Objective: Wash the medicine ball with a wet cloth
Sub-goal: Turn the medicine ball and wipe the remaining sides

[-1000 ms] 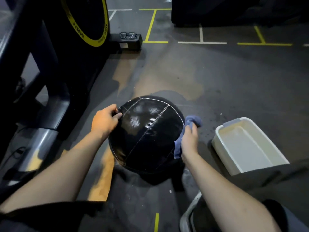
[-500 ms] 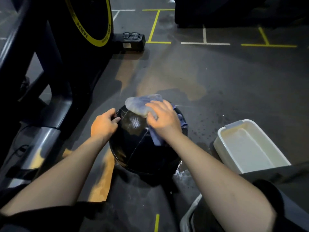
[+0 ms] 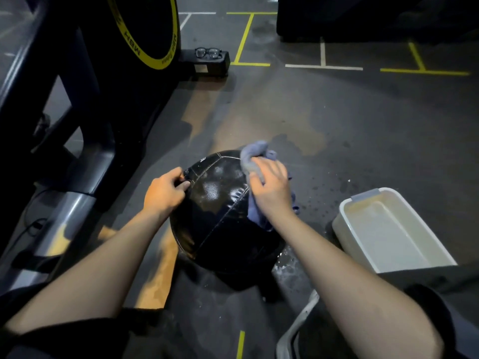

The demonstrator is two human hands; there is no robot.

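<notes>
Gym: exercise machine point(image 3: 108, 81), taped floor point(image 3: 363, 112)

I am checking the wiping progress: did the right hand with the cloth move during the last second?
Yes. The right hand carried the cloth from the medicine ball's side facing the white tub up onto its top, away from the tub.
</notes>
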